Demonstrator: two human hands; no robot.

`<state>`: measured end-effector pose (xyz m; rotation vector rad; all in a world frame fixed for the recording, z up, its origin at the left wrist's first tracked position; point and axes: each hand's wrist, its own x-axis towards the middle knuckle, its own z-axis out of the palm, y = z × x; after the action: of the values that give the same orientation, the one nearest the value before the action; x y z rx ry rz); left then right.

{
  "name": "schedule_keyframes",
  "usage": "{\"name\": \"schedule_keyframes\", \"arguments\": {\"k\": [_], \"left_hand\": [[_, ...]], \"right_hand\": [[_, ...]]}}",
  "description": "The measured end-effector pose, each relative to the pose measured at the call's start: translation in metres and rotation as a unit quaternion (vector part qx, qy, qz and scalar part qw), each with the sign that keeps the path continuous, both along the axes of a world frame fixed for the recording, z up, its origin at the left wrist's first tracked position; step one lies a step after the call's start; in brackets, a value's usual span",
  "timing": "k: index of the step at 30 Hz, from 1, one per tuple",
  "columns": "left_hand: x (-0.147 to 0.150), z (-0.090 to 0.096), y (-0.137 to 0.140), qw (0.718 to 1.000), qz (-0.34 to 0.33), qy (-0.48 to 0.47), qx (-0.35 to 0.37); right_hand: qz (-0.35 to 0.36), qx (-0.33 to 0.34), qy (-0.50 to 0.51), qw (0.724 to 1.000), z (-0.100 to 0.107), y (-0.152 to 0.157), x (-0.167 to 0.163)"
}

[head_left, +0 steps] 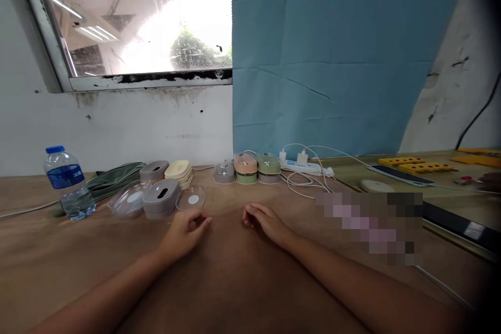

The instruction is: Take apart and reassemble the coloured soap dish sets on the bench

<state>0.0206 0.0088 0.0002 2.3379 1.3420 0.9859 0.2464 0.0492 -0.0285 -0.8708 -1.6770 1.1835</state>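
Note:
My left hand (188,230) rests on the brown tabletop, loosely curled, with a gap between thumb and forefinger and nothing in it. Just behind it are a grey oval container (160,201) with a dark slot and a small clear lid (191,199) with a white round sticker. My right hand (266,222) lies on the table across from it, fingers folded in and thumb against them, with nothing visible inside. Farther back, beyond both hands, stand a grey box (224,173), a pink-topped box (245,164) over a green one, and a green-topped box (269,164).
At left are a water bottle (67,188), a green pouch (113,180), a larger clear lid (127,201) and stacked cream pieces (179,171). A power strip (305,167) with white cables lies at back right. A blurred patch covers something near my right forearm. Phones and yellow racks (425,167) sit beyond.

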Motion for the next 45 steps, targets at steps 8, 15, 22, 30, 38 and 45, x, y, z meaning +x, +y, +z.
{"name": "schedule_keyframes", "arguments": {"k": [8, 15, 22, 30, 38, 45], "left_hand": [[-0.002, -0.015, 0.005, 0.991, -0.005, -0.086, -0.103], [0.0, -0.025, 0.011, 0.954, -0.075, -0.193, -0.216], [-0.002, -0.029, 0.017, 0.931, -0.102, -0.244, -0.252], [-0.002, -0.026, 0.015, 0.924, -0.112, -0.256, -0.262], [-0.002, -0.021, 0.011, 0.921, -0.099, -0.245, -0.287], [-0.002, -0.025, 0.013, 0.939, -0.07, -0.229, -0.248]], "right_hand": [[-0.015, 0.011, -0.012, 1.0, -0.002, 0.002, 0.001], [-0.008, 0.015, -0.027, 0.999, 0.002, 0.0, 0.0], [0.01, 0.019, -0.035, 0.999, 0.002, -0.002, -0.001], [0.009, 0.035, -0.068, 0.997, 0.004, -0.004, -0.002], [0.008, 0.115, -0.171, 0.978, 0.005, -0.006, -0.002], [-0.063, 0.326, -0.342, 0.879, -0.001, 0.014, -0.028]]}}
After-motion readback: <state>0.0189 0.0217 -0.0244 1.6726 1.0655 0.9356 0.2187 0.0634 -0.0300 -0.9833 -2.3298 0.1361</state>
